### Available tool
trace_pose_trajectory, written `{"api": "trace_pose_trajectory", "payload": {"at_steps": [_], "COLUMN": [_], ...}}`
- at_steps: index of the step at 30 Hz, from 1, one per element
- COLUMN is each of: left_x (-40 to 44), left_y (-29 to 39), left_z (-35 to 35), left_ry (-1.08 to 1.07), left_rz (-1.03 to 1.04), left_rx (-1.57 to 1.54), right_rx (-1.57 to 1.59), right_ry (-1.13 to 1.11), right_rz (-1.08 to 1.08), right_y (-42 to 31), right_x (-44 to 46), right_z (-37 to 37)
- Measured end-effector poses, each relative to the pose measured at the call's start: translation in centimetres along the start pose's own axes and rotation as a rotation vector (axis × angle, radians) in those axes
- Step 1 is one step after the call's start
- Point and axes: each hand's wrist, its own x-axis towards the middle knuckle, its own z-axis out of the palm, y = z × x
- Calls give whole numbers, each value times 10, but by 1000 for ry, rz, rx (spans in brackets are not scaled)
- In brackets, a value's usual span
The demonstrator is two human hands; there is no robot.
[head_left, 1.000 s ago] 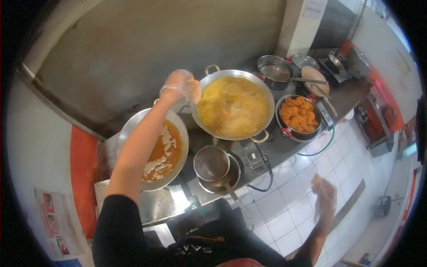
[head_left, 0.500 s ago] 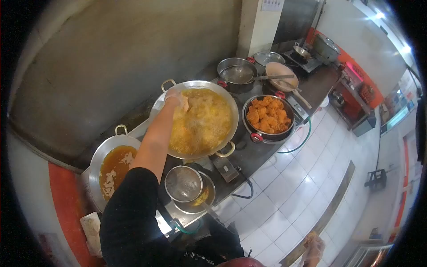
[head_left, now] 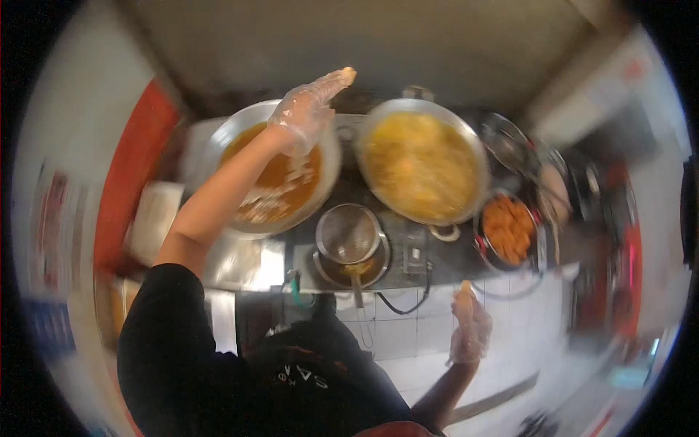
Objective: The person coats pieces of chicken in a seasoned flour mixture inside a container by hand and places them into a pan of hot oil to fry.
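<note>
My left hand, in a clear plastic glove, hovers above the left wok of brown oil with pale foam. Its fingers are stretched out toward the back wall, their tips coated yellowish; I see nothing held in it. Lower right, my gloved right hand is raised in front of the counter, fingers pointing up with orange-yellow tips; it looks open, though slightly blurred. Between the hands stands the right wok, its yellow oil bubbling. A pot of orange coated pieces is nearest above my right hand.
A round mesh strainer rests over a metal bowl at the counter's front, its handle pointing toward me. Beside it are a stove control box and a black hose. Blurred pans stand at the right. White tiles cover the floor.
My view has swung left. My left hand has moved from the bubbling right wok to above the left wok. My right hand has come up nearer the counter.
</note>
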Motion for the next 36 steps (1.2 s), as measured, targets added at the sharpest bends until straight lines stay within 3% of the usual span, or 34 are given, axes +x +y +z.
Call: {"api": "trace_pose_trajectory", "payload": {"at_steps": [2,4,5,6,7,12,16,17,19,20,22,24,26,29,30,32,34,36], "left_x": [-80,-172,-223,-276,-329,-562,-710,-748,-837,-851,-880,-958,-1022,-1058,-1042,-1045,-1067,-1075], "left_y": [-19,5,0,7,23,153,283,312,370,388,418,428,415,386,386,386,374,365], "left_z": [-63,-129,-159,-186,-209,-270,-231,-208,-161,-145,-117,-86,-30,-26,-50,-50,-25,-25], "left_ry": [129,220,272,320,384,744,1156,1176,1229,1240,1404,1318,2242,2256,2285,2306,2422,2548], "left_rz": [18,-174,-157,-263,-402,-917,-1363,-1395,-1756,-1780,-2048,-2648,-1856,-1749,-1856,-1961,-1486,-1432], "left_rx": [114,175,236,310,403,910,1134,1151,1367,1375,1234,600,217,-77,-187,-322,-239,-166], "right_rx": [64,176,43,-55,52,161,15,-46,-87,-101,-51,-110,-192,-326,-339,-546,-553,-647], "right_ry": [-141,-515,-578,-711,-885,-1566,-1807,-1918,-2054,-2078,-2242,-2300,-2402,-2407,-2403,-2448,-2412,-2401], "right_rz": [10,-78,-53,-203,-214,-49,24,-23,-49,-50,31,52,119,165,153,-128,-35,-142], "right_y": [-24,-20,-40,-35,-41,-46,-40,-36,-39,-36,-28,-13,17,46,64,98,101,116], "right_x": [15,31,18,15,-1,-78,-162,-178,-255,-283,-344,-405,-460,-539,-555,-575,-593,-597], "right_z": [68,115,149,183,212,332,388,398,394,393,391,383,378,361,364,369,355,355]}}
